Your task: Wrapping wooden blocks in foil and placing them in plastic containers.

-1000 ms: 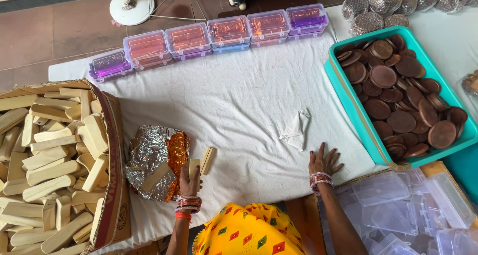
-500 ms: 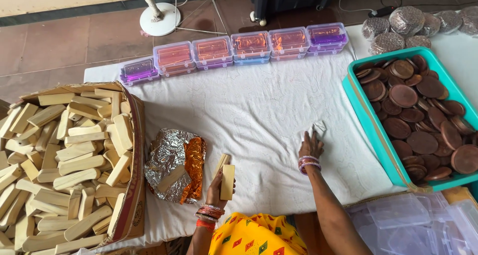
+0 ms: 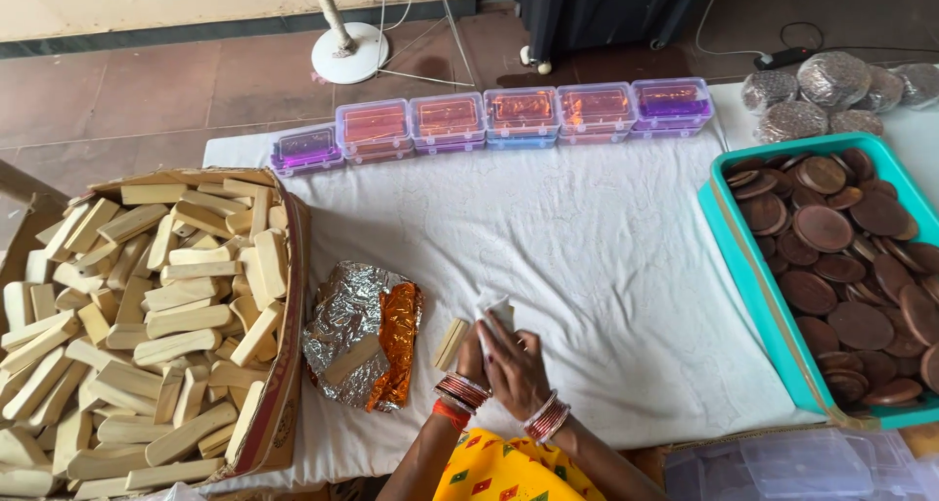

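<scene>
From my remote view, both hands, left [image 3: 476, 352] and right [image 3: 516, 364], have come together near the table's [image 3: 587, 247] near edge, closed around a small pale wrapper [image 3: 499, 315], while a cream bar [image 3: 451, 343] now lies just left of them beside the foil [image 3: 357, 330].

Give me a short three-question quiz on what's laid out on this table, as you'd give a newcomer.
1. True or false: the cardboard box of pale wooden blocks lies on the person's right.
2. What fills the teal tray? A) brown discs B) foil sheets C) lidded plastic boxes
3. Where are the left hand and right hand: together or far apart?

Key:
1. False; it lies on the left.
2. A.
3. Together, on a small white piece, beside a loose wooden block.
</scene>
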